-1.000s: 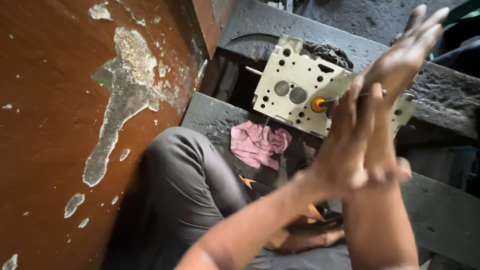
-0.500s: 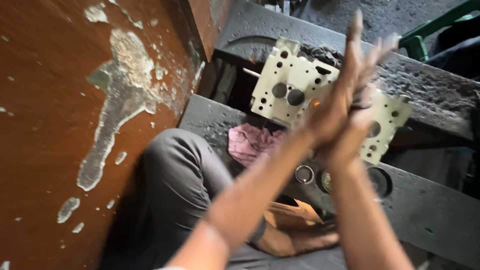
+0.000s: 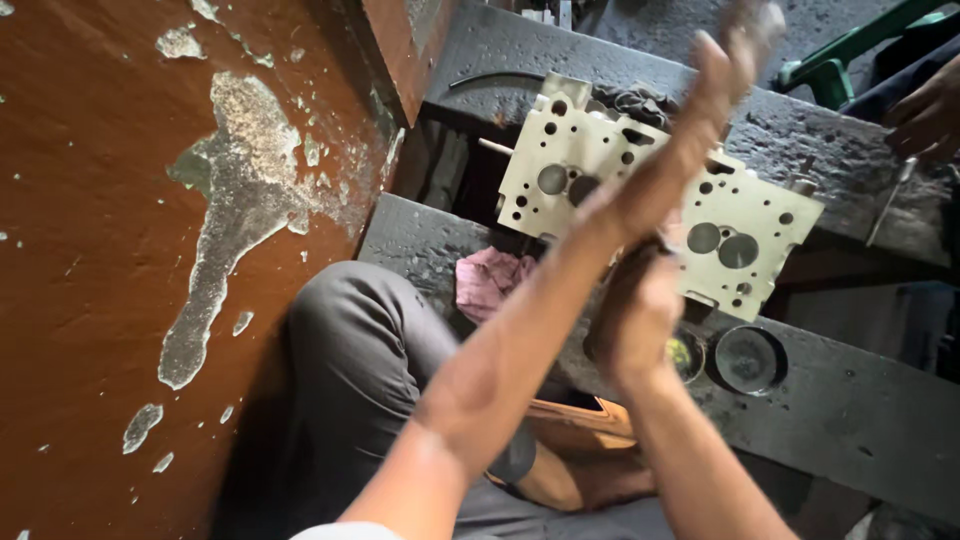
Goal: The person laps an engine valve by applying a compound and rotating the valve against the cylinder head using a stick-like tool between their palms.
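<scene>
Rubbing palms together—head view: left hand flat, fingers stretched toward 1 o'clock, right hand flat beneath it; whether anything sits between the palms, cannot tell. Pale cylinder head leans at 12 o'clock on the dark counter—pink rag at 9 o'clock.

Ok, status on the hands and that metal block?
Left hand flat, raised over the cylinder head. Right hand lower, at its near edge. Pink rag beside it; another person's hand far right.
</scene>
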